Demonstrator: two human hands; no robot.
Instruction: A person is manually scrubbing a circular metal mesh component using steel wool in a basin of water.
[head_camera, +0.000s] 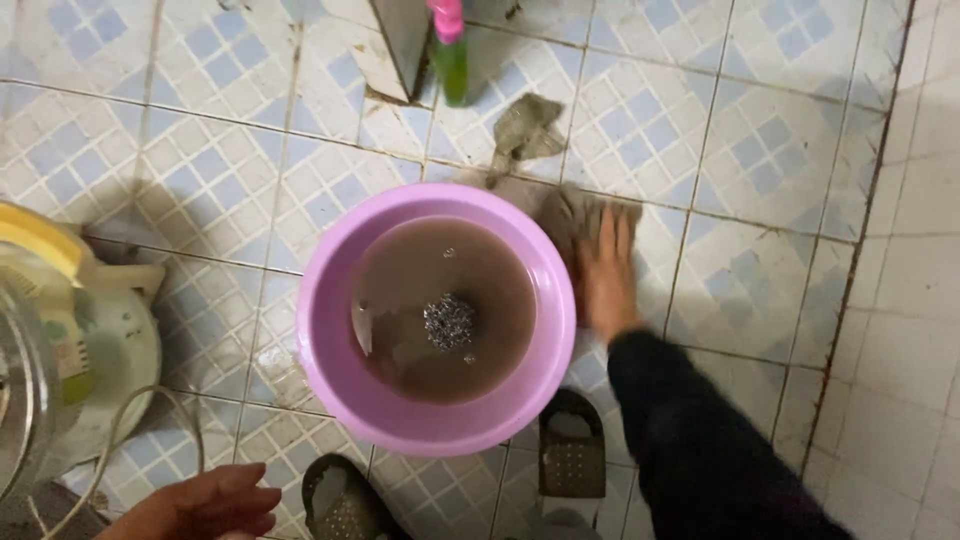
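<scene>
A purple plastic basin stands on the tiled floor, filled with murky brown water. A steel wool scourer lies in the water near the middle. My right hand, in a dark sleeve, presses flat on a grey-brown rag on the floor just right of the basin. My left hand hovers at the bottom left with its fingers loosely curled, holding nothing.
A green bottle with a pink cap stands at the top beside a wall corner. A second piece of rag lies below it. A white and yellow appliance with a cord sits left. Two dark slippers are at the bottom.
</scene>
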